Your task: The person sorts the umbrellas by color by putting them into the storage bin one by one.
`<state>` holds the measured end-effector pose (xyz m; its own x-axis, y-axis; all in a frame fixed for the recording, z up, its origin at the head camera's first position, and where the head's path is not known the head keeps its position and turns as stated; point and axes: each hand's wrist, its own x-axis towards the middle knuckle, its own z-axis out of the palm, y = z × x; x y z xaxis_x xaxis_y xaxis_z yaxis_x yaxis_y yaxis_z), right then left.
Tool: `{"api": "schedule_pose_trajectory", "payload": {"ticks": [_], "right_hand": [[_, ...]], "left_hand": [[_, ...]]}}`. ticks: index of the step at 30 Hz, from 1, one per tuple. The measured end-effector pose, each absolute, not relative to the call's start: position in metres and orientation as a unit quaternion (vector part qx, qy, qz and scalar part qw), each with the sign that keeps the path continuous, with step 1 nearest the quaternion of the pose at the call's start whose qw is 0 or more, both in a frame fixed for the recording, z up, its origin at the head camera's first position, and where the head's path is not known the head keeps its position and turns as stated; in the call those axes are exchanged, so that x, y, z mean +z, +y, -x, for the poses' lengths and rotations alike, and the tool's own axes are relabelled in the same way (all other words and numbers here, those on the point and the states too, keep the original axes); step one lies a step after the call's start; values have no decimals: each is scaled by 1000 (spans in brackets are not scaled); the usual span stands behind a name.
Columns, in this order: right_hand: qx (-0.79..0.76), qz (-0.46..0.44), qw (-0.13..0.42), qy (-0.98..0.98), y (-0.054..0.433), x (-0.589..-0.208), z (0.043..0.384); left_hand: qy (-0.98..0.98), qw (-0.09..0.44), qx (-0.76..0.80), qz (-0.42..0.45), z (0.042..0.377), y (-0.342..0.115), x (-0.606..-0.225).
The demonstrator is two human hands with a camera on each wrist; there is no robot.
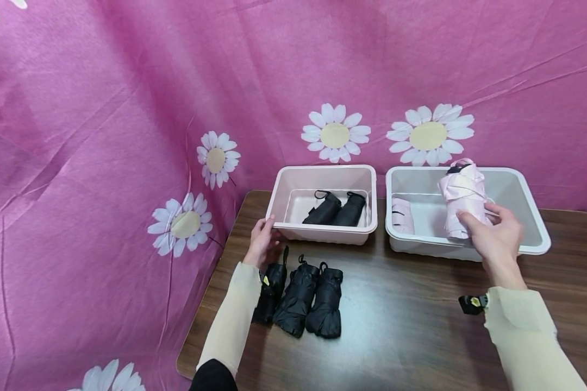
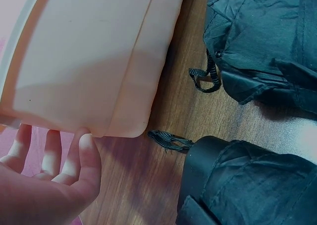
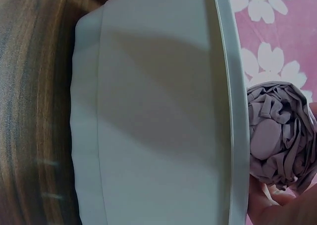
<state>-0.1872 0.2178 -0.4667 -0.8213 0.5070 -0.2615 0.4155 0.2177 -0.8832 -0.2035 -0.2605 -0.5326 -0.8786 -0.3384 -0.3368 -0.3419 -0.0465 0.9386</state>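
Observation:
My right hand (image 1: 499, 236) grips a pale pink folded umbrella (image 1: 462, 195) above the grey-white bin (image 1: 538, 239). In the right wrist view, the gathered end of that umbrella (image 3: 280, 136) shows beyond the bin's rim. Another pink umbrella (image 1: 402, 216) lies at the left inside this bin. My left hand (image 1: 261, 239) touches the front left corner of the pale pink bin (image 1: 323, 233); its fingers (image 2: 89, 155) rest against the outer wall. Two black folded umbrellas (image 1: 336, 209) lie in the pink bin. Three more black umbrellas (image 1: 298, 298) lie side by side on the table near my left wrist.
Both bins stand side by side at the back of the brown wooden table (image 1: 396, 326). A pink cloth (image 1: 274, 81) with white daisies hangs behind and along the left. Black straps with small yellow marks, such as the right one (image 1: 472, 304), sit at both wrists.

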Motion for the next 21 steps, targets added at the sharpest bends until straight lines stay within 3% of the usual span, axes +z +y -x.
{"api": "schedule_pose_trajectory", "payload": {"ticks": [21], "right_hand": [[516, 234, 63, -822, 222, -473, 182]], "left_hand": [[692, 2, 677, 250, 204, -260, -534]]}}
